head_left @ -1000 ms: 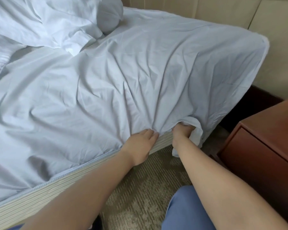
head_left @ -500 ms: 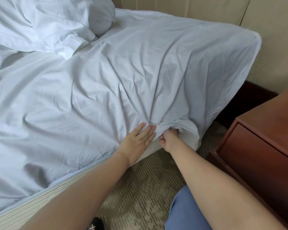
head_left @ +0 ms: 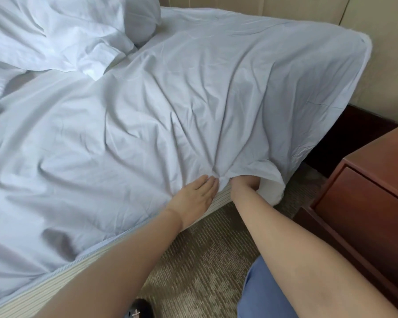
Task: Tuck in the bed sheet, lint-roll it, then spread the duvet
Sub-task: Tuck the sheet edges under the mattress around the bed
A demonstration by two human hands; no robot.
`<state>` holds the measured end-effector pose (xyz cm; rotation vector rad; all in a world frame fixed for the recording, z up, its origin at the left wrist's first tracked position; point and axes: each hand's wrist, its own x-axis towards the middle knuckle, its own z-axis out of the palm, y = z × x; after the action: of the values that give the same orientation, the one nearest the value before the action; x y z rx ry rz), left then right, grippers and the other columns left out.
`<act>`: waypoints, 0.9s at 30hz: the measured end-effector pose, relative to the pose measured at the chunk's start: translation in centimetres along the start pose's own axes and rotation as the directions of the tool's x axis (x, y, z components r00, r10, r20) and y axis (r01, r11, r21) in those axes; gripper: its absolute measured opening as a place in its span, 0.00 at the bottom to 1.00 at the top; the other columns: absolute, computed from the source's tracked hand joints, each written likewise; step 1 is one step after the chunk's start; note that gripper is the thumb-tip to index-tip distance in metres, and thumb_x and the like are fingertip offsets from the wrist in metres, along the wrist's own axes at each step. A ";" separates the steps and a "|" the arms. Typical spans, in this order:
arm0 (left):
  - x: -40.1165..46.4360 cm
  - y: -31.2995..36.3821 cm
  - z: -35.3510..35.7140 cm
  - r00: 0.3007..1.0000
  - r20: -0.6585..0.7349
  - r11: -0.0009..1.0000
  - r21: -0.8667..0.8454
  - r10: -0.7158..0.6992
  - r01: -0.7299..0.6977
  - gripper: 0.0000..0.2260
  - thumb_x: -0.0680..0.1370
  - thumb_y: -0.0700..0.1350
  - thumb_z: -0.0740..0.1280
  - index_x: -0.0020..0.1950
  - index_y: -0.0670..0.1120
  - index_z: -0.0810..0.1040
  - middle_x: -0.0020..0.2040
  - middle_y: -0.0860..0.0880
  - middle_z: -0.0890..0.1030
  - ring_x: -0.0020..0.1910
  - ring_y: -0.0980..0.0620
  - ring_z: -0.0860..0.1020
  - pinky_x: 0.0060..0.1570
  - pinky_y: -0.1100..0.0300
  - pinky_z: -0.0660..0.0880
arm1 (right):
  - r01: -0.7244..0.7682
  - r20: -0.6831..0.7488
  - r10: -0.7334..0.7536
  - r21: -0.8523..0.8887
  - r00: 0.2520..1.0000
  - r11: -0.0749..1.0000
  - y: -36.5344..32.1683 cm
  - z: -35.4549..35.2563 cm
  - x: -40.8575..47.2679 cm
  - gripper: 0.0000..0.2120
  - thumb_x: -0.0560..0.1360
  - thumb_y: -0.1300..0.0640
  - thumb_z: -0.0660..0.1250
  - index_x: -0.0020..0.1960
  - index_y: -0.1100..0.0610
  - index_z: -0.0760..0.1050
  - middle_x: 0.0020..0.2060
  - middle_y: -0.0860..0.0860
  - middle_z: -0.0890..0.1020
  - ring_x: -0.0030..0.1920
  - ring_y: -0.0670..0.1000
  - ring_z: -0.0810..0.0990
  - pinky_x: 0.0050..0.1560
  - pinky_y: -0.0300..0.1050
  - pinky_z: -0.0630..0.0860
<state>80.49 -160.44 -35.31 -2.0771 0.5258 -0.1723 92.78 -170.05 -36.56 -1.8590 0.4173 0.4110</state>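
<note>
1. Left hand (head_left: 197, 198) lies flat with straight fingers on the bed sheet (head_left: 193, 106), at the near edge of the mattress (head_left: 101, 262); its fingertips press the cloth where the wrinkles gather.
2. Right hand (head_left: 245, 185) sits just beside the left one, to its right, curled round a bunched fold of the sheet at the mattress edge; its fingers are mostly hidden under the cloth.
3. A loose flap of the sheet hangs down past the right hand, over the side of the bed, untucked.
4. Between and below the two hands the striped side of the mattress shows, and it runs on to the near left, where the sheet's edge lies along its top.
5. Wrinkles fan out from the hands across the sheet, which covers the whole top of the bed up to the far right corner.
6. At the far left lies a crumpled white duvet (head_left: 55, 31), with a pillow (head_left: 140, 17) just beside it on the right.
7. On the right stands a reddish wooden nightstand (head_left: 372, 203), apart from the bed.
8. Patterned carpet (head_left: 205, 260) covers the floor near the person, whose blue trouser leg (head_left: 260, 292) and dark shoe (head_left: 139, 308) show at the near edge.
</note>
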 end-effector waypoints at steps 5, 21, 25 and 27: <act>0.4 0.9 0.8 0.971 0.227 0.978 0.172 0.081 -0.122 0.25 0.83 0.47 0.52 0.76 0.37 0.56 0.76 0.38 0.58 0.75 0.39 0.51 0.73 0.45 0.45 | 0.496 0.064 -0.515 -0.390 0.855 0.775 5.0 -1.0 -2.9 0.14 0.81 0.54 0.56 0.51 0.61 0.78 0.50 0.57 0.81 0.50 0.58 0.78 0.44 0.45 0.72; -3.1 -1.1 1.4 0.981 0.096 0.986 -0.005 0.167 -0.167 0.20 0.71 0.50 0.71 0.61 0.42 0.81 0.61 0.44 0.80 0.62 0.44 0.76 0.68 0.50 0.62 | 0.925 0.645 -0.728 -0.378 0.232 -0.040 4.6 -4.7 -1.3 0.24 0.69 0.69 0.61 0.65 0.64 0.74 0.59 0.58 0.80 0.59 0.56 0.79 0.56 0.51 0.78; -3.1 1.2 1.0 0.965 0.247 0.992 0.068 0.090 -0.110 0.27 0.81 0.48 0.56 0.75 0.32 0.56 0.72 0.35 0.65 0.72 0.37 0.62 0.71 0.47 0.58 | 0.922 0.669 -0.717 -0.376 0.199 -0.096 6.5 -4.4 -1.3 0.26 0.61 0.64 0.64 0.59 0.61 0.80 0.56 0.53 0.82 0.54 0.52 0.82 0.53 0.48 0.78; -2.3 1.9 0.2 0.946 0.312 0.996 -0.006 0.089 -0.091 0.27 0.82 0.44 0.52 0.75 0.31 0.46 0.74 0.31 0.57 0.73 0.35 0.56 0.72 0.47 0.56 | 0.919 0.674 -0.719 -0.371 0.169 -0.131 6.6 -4.2 -1.7 0.27 0.60 0.63 0.66 0.60 0.61 0.79 0.56 0.53 0.82 0.55 0.52 0.82 0.54 0.48 0.78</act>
<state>77.91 -160.14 -36.79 -2.0168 0.4226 0.2057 88.51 -175.88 -39.90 -2.3517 -1.4875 -0.2066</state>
